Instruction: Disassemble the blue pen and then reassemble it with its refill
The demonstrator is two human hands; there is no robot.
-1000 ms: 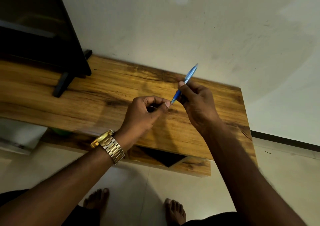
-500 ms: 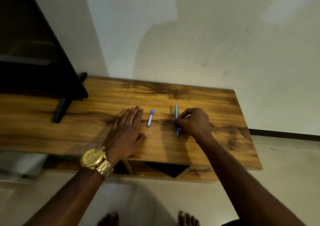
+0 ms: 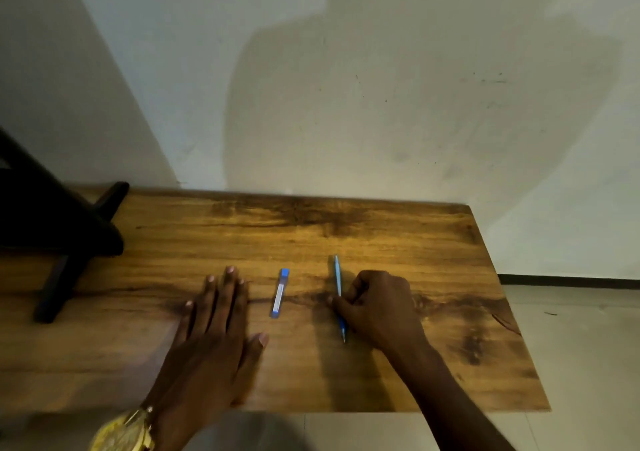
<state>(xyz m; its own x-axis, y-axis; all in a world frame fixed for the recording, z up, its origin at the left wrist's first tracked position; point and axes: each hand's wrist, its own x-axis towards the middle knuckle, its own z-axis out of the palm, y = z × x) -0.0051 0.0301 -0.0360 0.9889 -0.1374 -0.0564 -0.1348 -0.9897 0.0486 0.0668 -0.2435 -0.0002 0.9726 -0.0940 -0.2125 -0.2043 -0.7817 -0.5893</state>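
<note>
Head view: slim blue plastic pen [image 3: 337, 288] lying on the brown wood-grain surface [image 3: 398, 239], right hand [image 3: 379, 307] on it, left hand [image 3: 216, 326] flat.

We read the right-hand fingers [image 3: 334, 303] as curled together against the pen's mid-barrel, pinning it to the surface; whether it's a real pinch we can't tell, since the hand covers the contact. Left hand lies palm down, fingers spread, holding nothing, well left of the pen. Small blue-and-white refill case [image 3: 280, 293] lies between the two hands, touching neither. Our take on doing this step well: grip both barrel halves, twist near the tip joint, keep it low over the surface so small parts don't roll off. Hard to see: the pen's middle under the right hand, any seam on the barrel, the case's contents. Gold wristwatch [image 3: 121, 431] blurred and cropped at the bottom edge; black stand [image 3: 69, 253] cut off at left.
</note>
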